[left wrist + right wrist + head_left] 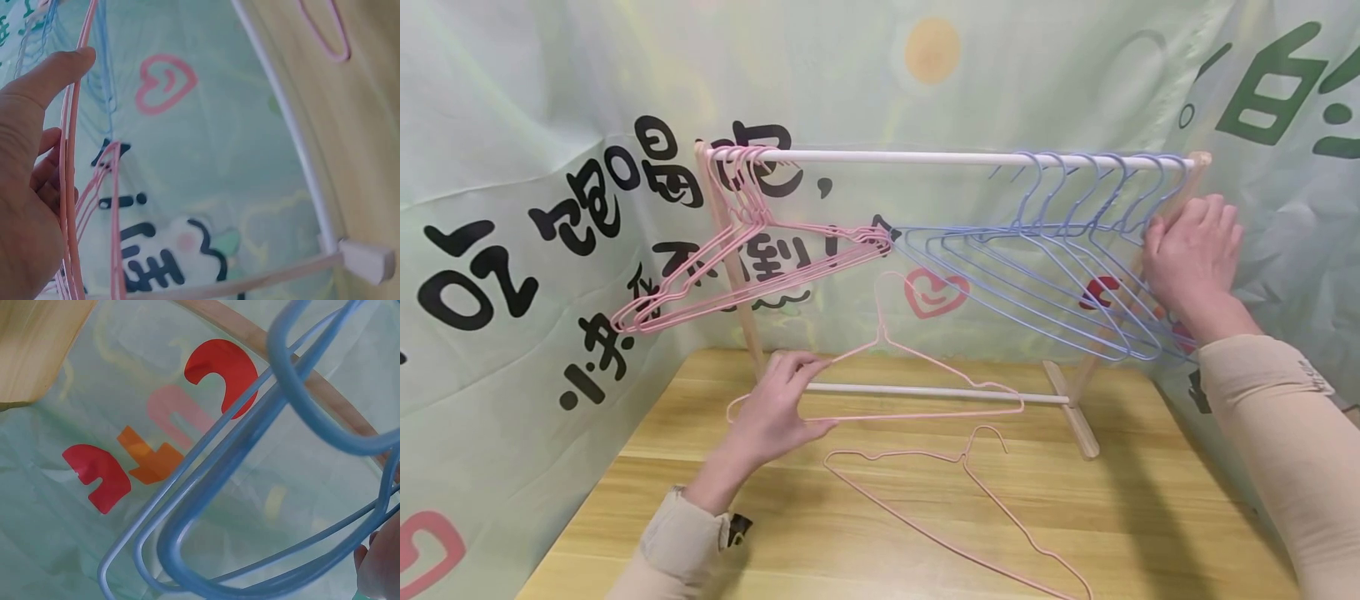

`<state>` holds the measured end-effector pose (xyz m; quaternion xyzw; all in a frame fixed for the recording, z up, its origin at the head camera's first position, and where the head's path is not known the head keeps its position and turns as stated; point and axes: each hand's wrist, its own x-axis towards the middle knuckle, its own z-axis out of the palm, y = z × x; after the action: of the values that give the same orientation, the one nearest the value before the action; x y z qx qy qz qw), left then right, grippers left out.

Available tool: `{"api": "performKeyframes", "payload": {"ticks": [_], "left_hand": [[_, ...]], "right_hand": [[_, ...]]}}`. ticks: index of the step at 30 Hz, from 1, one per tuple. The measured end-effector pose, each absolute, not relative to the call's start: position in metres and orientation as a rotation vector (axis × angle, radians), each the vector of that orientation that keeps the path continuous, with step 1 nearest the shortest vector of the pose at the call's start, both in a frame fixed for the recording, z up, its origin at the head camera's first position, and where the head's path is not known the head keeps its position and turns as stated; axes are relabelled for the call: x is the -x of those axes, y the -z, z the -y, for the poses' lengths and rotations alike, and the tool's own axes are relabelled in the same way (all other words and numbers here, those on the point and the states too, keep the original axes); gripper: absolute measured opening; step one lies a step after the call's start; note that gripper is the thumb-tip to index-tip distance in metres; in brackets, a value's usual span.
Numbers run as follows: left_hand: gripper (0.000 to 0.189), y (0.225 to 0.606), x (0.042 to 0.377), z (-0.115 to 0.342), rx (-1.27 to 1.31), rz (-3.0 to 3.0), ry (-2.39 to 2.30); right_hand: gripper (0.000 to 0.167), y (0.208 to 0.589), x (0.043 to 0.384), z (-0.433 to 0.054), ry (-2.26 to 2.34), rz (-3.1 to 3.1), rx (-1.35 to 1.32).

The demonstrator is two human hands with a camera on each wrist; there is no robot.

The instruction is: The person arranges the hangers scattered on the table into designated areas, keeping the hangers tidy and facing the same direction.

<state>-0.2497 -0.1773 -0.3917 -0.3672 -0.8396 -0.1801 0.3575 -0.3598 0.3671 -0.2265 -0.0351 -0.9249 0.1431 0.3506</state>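
My left hand (pixel 775 408) pinches a pink wire hanger (pixel 917 415) near its left end, thumb below and fingers above. The hanger stands upright in front of the clothes rack, hook at the top. In the left wrist view, the thumb (pixel 69 65) lies across the pink wires. High at the rack's right side, my right hand (pixel 1198 250) grips the wooden post (pixel 1183 196), beside the blue hangers (pixel 1060 242). Only its edge shows in the right wrist view, its grip mostly hidden. Several blue hangers hang on the white top rail (pixel 902 157).
Several pink hangers (pixel 752 225) hang bunched at the rail's left end. Another pink hanger (pixel 917 525) lies on the wooden table (pixel 760 533) in front. A lower white bar (pixel 925 390) joins the rack's feet. Printed cloth (pixel 865 67) hangs behind and at both sides.
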Motion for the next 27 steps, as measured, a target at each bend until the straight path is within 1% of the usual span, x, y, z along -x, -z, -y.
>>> {"api": "performKeyframes", "payload": {"ticks": [13, 20, 27], "left_hand": [[0.091, 0.345, 0.253, 0.197, 0.806, 1.969, 0.426], [0.088, 0.322, 0.255, 0.200, 0.672, 1.886, 0.433], [0.090, 0.300, 0.259, 0.210, 0.558, 1.862, 0.433]], "right_hand": [[0.042, 0.227, 0.359, -0.368, -0.370, 2.399, 0.104], [0.040, 0.227, 0.359, -0.366, -0.377, 2.401, 0.097], [0.041, 0.228, 0.360, -0.367, -0.376, 2.404, 0.097]]}}
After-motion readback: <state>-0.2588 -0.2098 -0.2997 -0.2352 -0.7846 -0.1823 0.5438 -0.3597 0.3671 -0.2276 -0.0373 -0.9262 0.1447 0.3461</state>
